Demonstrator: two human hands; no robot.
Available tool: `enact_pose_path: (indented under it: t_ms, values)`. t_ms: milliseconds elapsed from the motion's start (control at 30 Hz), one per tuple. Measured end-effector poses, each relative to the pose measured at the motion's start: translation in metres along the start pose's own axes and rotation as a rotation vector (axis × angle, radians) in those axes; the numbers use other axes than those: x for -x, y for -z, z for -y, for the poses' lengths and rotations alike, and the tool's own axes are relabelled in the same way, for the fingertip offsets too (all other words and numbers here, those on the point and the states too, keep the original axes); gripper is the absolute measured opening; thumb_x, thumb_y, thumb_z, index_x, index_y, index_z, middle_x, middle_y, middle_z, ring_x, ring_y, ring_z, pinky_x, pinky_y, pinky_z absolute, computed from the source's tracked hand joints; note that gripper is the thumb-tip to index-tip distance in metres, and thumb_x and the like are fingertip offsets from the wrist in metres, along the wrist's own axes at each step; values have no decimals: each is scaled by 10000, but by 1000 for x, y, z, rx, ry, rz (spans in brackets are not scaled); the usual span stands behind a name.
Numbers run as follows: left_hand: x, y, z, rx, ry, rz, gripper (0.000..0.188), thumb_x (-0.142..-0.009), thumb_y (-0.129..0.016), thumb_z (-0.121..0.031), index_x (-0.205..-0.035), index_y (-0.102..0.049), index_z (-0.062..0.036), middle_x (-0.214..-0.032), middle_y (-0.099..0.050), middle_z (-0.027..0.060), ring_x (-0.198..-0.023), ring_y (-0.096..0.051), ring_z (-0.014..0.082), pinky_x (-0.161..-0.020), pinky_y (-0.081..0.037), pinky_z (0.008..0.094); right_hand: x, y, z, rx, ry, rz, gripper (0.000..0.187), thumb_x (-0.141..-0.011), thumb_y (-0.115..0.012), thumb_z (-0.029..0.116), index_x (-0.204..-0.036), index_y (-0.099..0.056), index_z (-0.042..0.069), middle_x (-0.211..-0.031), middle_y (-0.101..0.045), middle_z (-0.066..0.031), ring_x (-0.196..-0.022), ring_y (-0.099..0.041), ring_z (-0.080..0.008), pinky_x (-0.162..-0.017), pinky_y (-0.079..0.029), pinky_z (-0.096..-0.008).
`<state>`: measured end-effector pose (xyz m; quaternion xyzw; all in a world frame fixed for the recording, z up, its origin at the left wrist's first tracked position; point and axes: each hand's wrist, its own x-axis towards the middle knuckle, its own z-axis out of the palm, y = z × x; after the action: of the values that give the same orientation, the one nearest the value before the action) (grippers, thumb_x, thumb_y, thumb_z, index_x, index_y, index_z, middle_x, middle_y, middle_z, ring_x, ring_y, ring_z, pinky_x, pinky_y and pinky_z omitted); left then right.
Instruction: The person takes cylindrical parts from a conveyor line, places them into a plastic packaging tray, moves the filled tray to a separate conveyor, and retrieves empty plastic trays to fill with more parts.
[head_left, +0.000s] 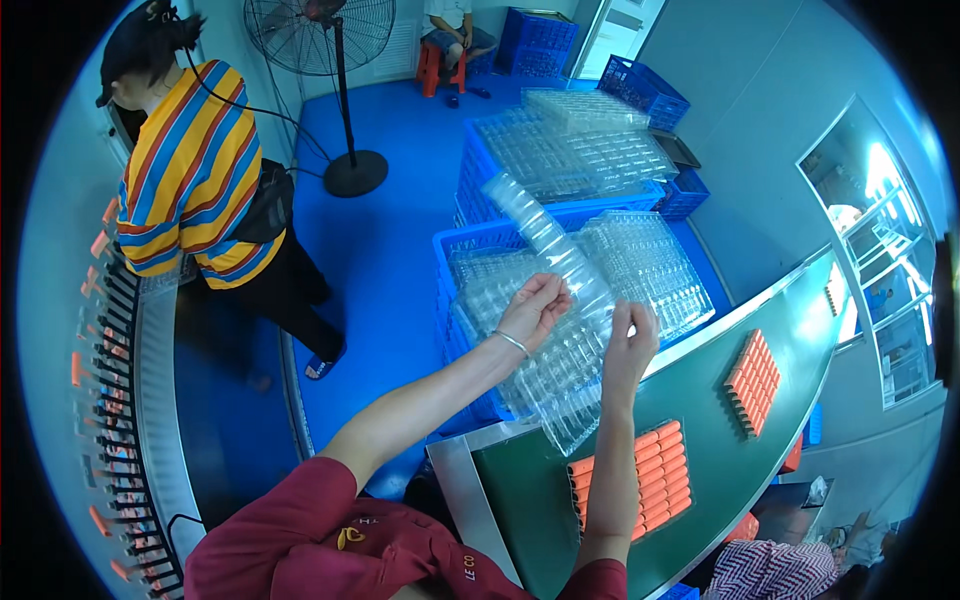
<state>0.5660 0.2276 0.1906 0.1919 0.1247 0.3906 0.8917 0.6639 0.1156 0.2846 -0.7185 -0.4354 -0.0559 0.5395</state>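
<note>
In front of me my left hand (537, 312) pinches a thin clear plastic tray (537, 222), whose moulded end sticks up beyond the fingers. On the same tray my right hand (632, 335) closes its fingertips, a little to the right. Beneath both hands, stacks of similar clear trays (645, 262) fill a blue crate (447, 243); some hang over its near side. Below my right forearm, a tray of orange cylinders (662, 480) lies on a green conveyor belt (705, 440), partly hidden by that arm.
Farther along the belt lies another batch of orange cylinders (754, 382). Behind the near crate stands another blue crate heaped with clear trays (600, 150). At left, a person in a striped shirt (205, 170) works beside a rack line (110, 400). A floor fan (355, 172) stands behind.
</note>
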Motion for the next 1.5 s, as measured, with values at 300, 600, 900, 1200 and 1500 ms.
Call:
enact_pose_path:
  t_ms: [300, 600, 900, 1200, 1500]
  values:
    - [0, -32, -28, -54, -225, 188, 50, -999, -628, -109, -966, -599, -84, -935, -631, 28, -850, -610, 112, -784, -536, 254, -27, 23, 9, -204, -215, 290, 332, -989, -616, 264, -790, -614, -1, -678, -456, 12, -658, -407, -80, -585, -332, -295]
    - [21, -47, -71, -392, -432, 231, 27, -1005, -619, -106, -1005, -599, -87, -908, -622, 11, -809, -566, 99, -761, -466, 252, -44, 22, -24, -709, -344, 48, 273, -997, -650, 325, -882, -637, 77, -757, -539, 65, -676, -432, -30, -587, -329, -226]
    - [45, -11, -234, -247, -565, 377, 228, -966, -657, -228, -1073, -534, -69, -941, -551, 27, -872, -558, 147, -851, -489, 315, -51, 26, -90, -1196, -770, -169, 196, -1013, -625, 270, -1021, -615, 75, -837, -611, -17, -724, -597, -157, -689, -524, -365]
    - [189, 79, -392, -179, -685, 319, 340, -971, -593, -94, -1296, -501, -56, -1124, -547, 61, -1042, -528, 221, -1012, -452, 431, 101, 1, -152, -1190, -1226, -192, 267, -1057, -395, 244, -978, -566, 55, -723, -502, -14, -724, -511, -195, -797, -440, -430]
    - [257, 174, -378, -409, -533, 78, 300, -1043, -525, -150, -1329, -473, -74, -1191, -586, 59, -1142, -593, 196, -1048, -475, 385, 138, -23, -241, -1051, -1259, 91, 183, -980, -517, 167, -1110, -560, 46, -947, -634, -103, -917, -640, -298, -811, -515, -481]
